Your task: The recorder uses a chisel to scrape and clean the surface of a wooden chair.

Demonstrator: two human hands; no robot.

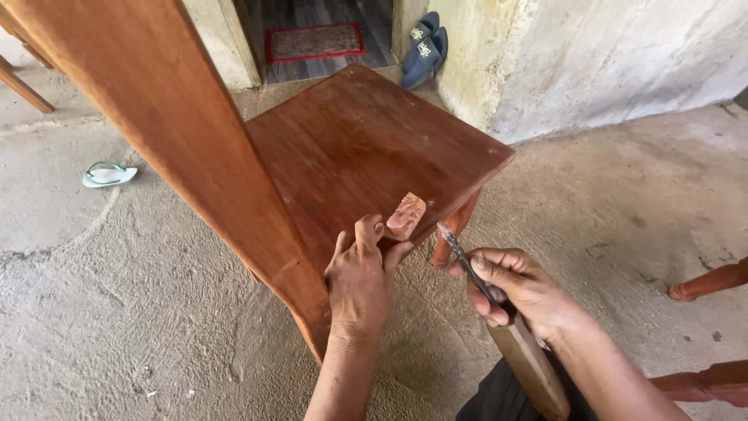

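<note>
My left hand (361,274) pinches a small carved block of light wood (406,215) against the near edge of a reddish-brown wooden chair seat (366,140). My right hand (520,287) grips a carving tool (475,273) with a thin metal blade and a wooden handle. The blade tip points up toward the block, a little to its right and apart from it. A broad sloping wooden board (171,117) of the chair runs down the left side to my left wrist.
Rough concrete floor all around. A white and green sandal (109,175) lies at the left. Blue slippers (425,47) and a red mat (314,41) sit by the doorway at the back. Turned wooden legs (709,281) stick in from the right.
</note>
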